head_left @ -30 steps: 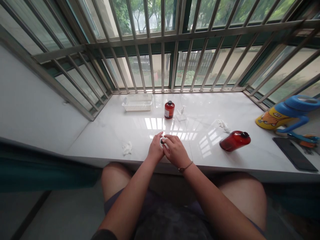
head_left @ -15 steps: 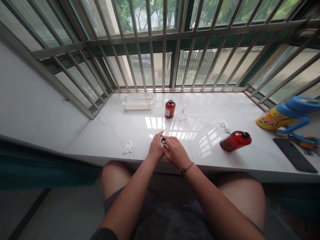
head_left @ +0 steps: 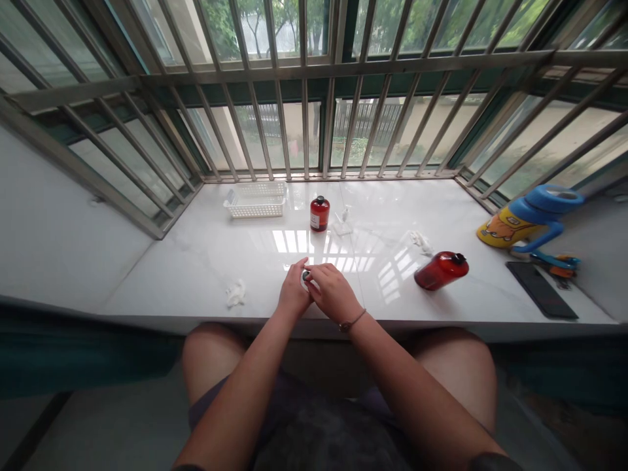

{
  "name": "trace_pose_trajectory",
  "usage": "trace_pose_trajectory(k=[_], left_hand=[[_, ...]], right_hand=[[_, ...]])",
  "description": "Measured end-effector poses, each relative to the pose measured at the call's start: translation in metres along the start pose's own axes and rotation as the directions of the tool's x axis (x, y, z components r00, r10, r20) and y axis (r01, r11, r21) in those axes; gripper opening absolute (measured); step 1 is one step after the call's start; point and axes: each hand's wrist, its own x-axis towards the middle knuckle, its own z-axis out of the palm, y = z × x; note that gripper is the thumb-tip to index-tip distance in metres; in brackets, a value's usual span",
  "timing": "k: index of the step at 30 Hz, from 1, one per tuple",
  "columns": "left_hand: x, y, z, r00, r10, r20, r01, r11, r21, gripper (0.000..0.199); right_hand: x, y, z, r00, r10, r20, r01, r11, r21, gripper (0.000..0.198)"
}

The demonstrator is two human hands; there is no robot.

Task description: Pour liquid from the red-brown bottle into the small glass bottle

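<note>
My left hand (head_left: 293, 292) and my right hand (head_left: 335, 290) meet over the front of the white ledge. Between them is a small item with a dark round top (head_left: 306, 275); fingers hide most of it, so its kind is unclear. My left hand is curled around the item from the left. From the right, my right hand's fingers and thumb pinch at its dark top. Straight beyond them a small red bottle (head_left: 319, 214) with a black cap and white label stands upright. To the right, a larger red bottle (head_left: 440, 271) appears strongly tilted in the view.
A white perforated basket (head_left: 256, 208) stands near the window bars. Crumpled tissue (head_left: 236, 294) lies on the left, more tissue (head_left: 420, 243) on the right. A clear pump-like piece (head_left: 344, 222) is beside the small bottle. A yellow-blue flask (head_left: 524, 219) and phone (head_left: 541, 290) are far right.
The whole view has shifted, so everything on the ledge appears further left. Both hands keep their hold on the small item, whose dark top shows slightly more.
</note>
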Motion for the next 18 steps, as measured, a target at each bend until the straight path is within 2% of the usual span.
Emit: trace_pose_trajectory(k=[5,10,18], left_hand=[[-0.0003,-0.0008,0.0003,1.0,0.004,0.004,-0.004,1.0,0.008,0.069],[0.0002,-0.0018,-0.002,0.999,0.03,0.028,-0.03,1.0,-0.008,0.071],[-0.0019,-0.0019,0.0003,1.0,0.011,-0.002,-0.011,1.0,-0.024,0.068]], right_hand=[[0.0,-0.0002,-0.0007,0.998,0.055,-0.028,-0.055,0.998,-0.002,0.013],[-0.0012,-0.0037,-0.001,0.994,0.098,-0.037,-0.09,0.98,0.176,0.033],[-0.005,-0.0006,0.0037,0.987,0.147,-0.068,-0.132,0.973,0.187,0.037]])
